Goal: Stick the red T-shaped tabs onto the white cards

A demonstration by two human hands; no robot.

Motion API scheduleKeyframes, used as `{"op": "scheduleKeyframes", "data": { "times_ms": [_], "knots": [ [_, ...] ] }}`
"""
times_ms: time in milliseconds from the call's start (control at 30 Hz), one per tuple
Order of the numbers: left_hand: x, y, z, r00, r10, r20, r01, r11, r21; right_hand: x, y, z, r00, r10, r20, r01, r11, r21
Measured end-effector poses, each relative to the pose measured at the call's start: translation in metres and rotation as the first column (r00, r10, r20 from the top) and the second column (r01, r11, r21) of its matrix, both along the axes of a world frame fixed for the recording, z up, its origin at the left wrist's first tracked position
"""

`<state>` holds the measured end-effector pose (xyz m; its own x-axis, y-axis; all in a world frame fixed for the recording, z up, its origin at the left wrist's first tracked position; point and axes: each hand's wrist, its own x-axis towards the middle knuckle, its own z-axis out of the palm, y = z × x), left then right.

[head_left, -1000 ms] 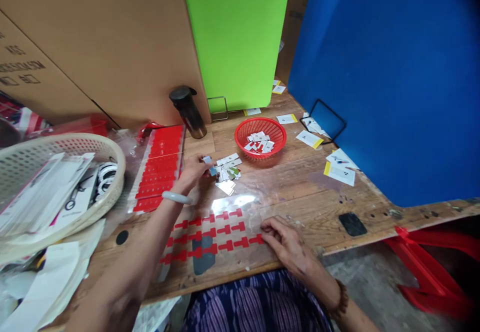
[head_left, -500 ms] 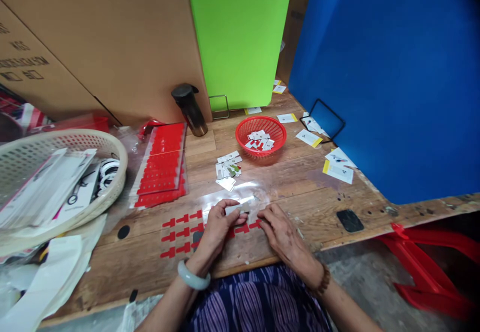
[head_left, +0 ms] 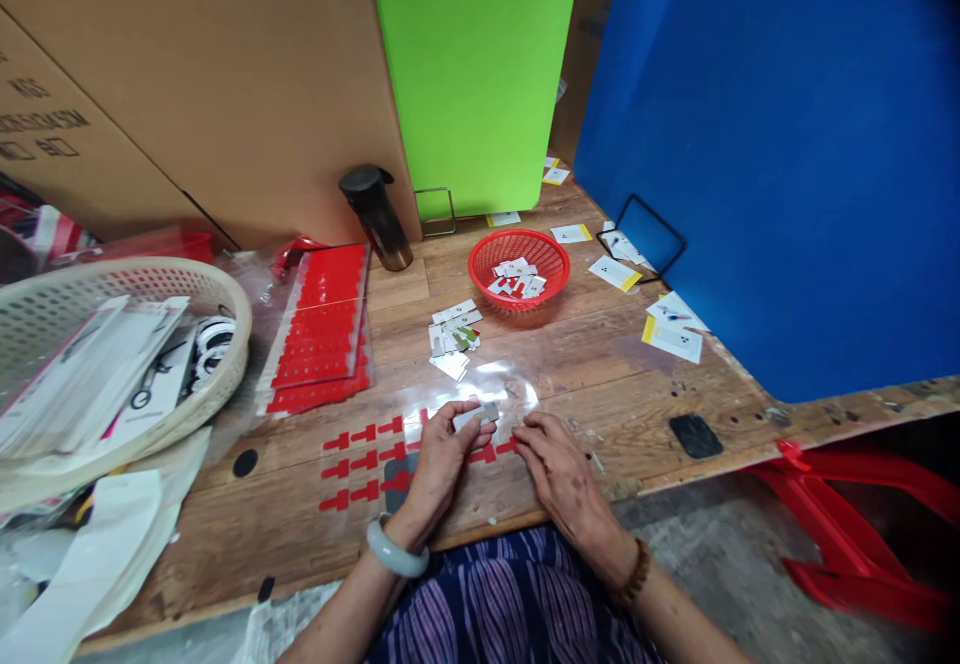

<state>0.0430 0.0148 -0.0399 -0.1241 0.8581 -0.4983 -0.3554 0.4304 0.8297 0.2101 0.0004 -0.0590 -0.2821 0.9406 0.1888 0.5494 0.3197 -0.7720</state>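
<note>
My left hand [head_left: 448, 449] pinches a small white and grey card [head_left: 478, 414] between thumb and fingers, above a clear plastic sheet [head_left: 491, 381]. Rows of red T-shaped stickers [head_left: 365, 460] are on that sheet, some hidden under my left hand. To the right, my right hand [head_left: 559, 464] has its fingers curled together at the end of one red sticker [head_left: 507, 445] and grips its edge. Beyond the sheet lies a loose pile of small white cards [head_left: 453, 329], and farther back a red basket [head_left: 551, 296] has more of them inside.
A cream basket [head_left: 241, 344] full of packaged items stands at the left, beside stacked red sticker sheets [head_left: 319, 314]. At the back are a dark flask [head_left: 380, 224], a green board [head_left: 480, 74] and a blue board [head_left: 750, 174]. Yellow-edged cards [head_left: 675, 341] lie along the right.
The view has shifted slightly. My left hand still holds the card, and my right hand has moved only a little, its fingers staying at the red sticker.
</note>
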Motion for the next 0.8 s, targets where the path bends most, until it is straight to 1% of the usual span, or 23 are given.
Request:
{"op": "scheduleKeyframes", "data": {
  "times_ms": [67, 200, 333, 400, 533, 700, 800],
  "knots": [
    [0.0, 0.0, 0.0, 1.0, -0.006, -0.01, 0.006, 1.0, -0.004, -0.001, 0.0, 0.001, 1.0, -0.005, 0.004, 0.005, 1.0, -0.02],
    [0.001, 0.0, 0.001, 0.999, -0.008, -0.039, 0.008, 1.0, 0.009, -0.004, 0.005, 0.009, 1.0, 0.022, 0.003, -0.021, 0.995, -0.094],
    [0.001, 0.0, -0.001, 0.999, -0.008, -0.041, 0.008, 1.0, 0.011, -0.004, 0.008, 0.018, 1.0, 0.018, 0.005, -0.017, 0.992, -0.128],
    [0.001, 0.0, -0.003, 0.999, -0.01, -0.034, 0.01, 1.0, 0.009, -0.002, 0.007, 0.022, 0.999, 0.04, -0.02, -0.043, 0.987, -0.155],
    [0.0, 0.0, -0.007, 1.0, -0.012, -0.028, 0.012, 1.0, 0.012, 0.004, 0.007, 0.03, 0.989, 0.12, -0.083, -0.135, 0.967, -0.216],
    [0.0, 0.0, -0.002, 1.0, -0.008, -0.023, 0.008, 1.0, -0.008, 0.013, 0.01, 0.037, 0.97, 0.182, -0.162, -0.221, 0.938, -0.269],
    [-0.001, 0.001, 0.003, 1.0, -0.008, 0.006, 0.008, 1.0, -0.024, 0.016, 0.011, 0.04, 0.964, 0.149, -0.221, -0.213, 0.929, -0.303]
  ]
}}
